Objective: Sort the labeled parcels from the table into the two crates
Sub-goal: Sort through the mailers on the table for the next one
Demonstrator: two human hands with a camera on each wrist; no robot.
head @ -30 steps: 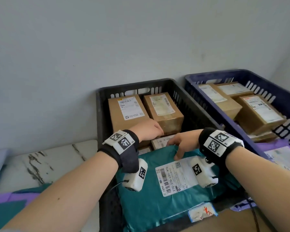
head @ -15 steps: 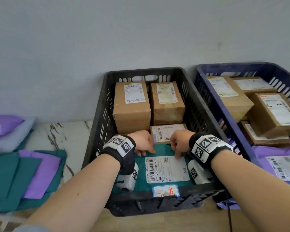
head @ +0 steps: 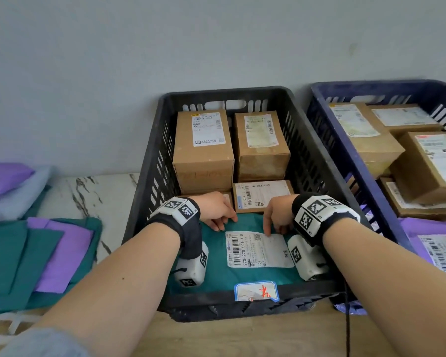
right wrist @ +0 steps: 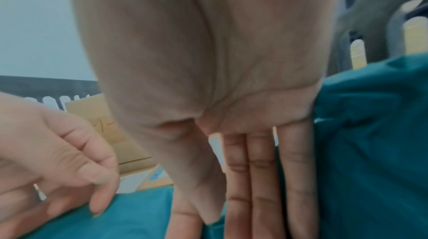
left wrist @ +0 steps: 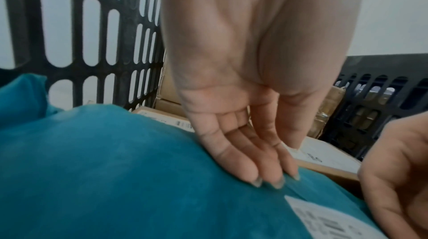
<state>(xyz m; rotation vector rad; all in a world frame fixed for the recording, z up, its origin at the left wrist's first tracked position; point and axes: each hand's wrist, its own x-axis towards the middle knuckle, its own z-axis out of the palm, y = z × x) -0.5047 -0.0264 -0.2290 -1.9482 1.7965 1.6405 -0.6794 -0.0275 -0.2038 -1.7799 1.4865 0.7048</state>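
Teal parcel [head: 216,264] now lower in black crate [head: 150,181], both hands flat-fingered, left hand [head: 216,210], right hand [head: 278,215] pressing its far edge

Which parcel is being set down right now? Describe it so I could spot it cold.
Find the black crate, left of the blue crate. At its near end, in front of the brown boxes, lies a teal soft mailer with both hands, left and right, flat on it. It is the only teal bag in that crate, its white label reading 270-270-L01-410.
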